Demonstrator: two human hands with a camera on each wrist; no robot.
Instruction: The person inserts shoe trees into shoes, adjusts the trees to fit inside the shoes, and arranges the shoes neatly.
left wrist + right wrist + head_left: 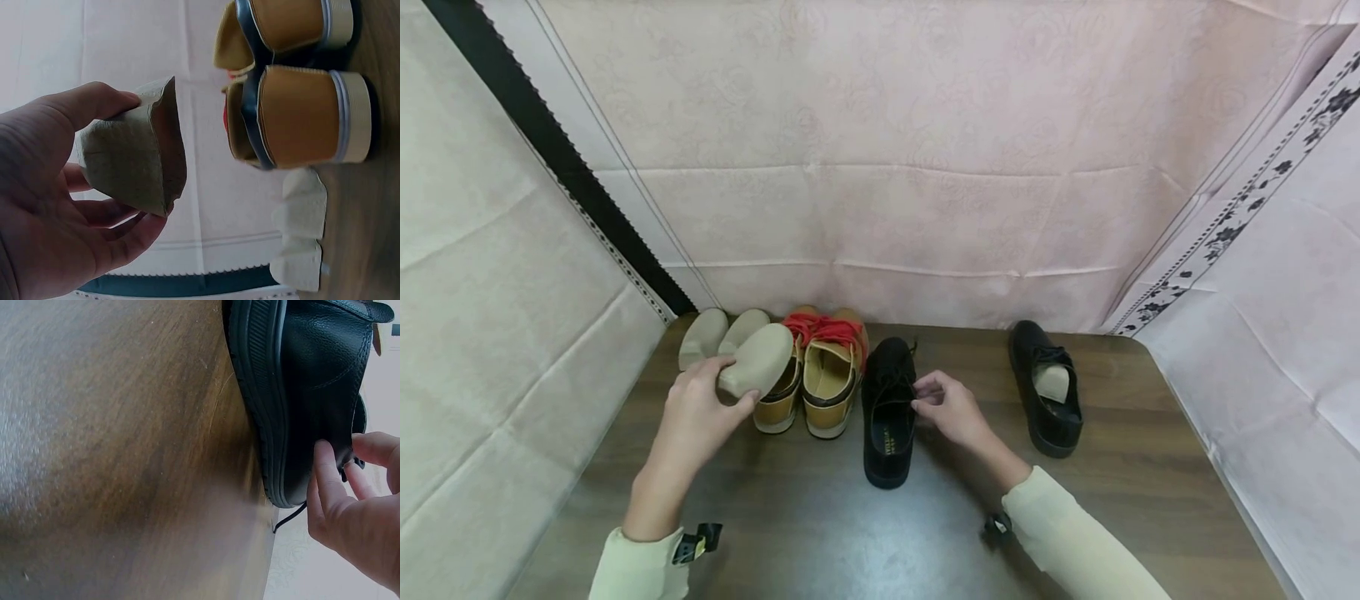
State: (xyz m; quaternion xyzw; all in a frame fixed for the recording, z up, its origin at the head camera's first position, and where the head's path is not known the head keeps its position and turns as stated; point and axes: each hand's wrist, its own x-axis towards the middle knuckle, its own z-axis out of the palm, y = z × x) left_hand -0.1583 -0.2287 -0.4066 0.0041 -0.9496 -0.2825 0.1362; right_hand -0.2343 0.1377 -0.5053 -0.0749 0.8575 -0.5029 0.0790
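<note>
My left hand (703,406) holds a beige moulded shoe insert (758,360) raised above the left end of the shoe row. In the left wrist view, thumb and fingers grip this hollow insert (131,153) by its sides. My right hand (953,410) is at the right side of a black lace-up shoe (887,417), which stands on the tabletop. The right wrist view shows fingertips against the outer side of the black shoe (319,381) and the thumb at its upper edge by the laces. The inner sole of this shoe is visible.
Two more beige inserts (703,335) stand at the back left. Beside them is a pair of tan shoes (827,412) with red laces. A second black shoe (1052,429), with a beige insert inside, stands at the right. Cloth walls (887,217) close the wooden table (805,533) in.
</note>
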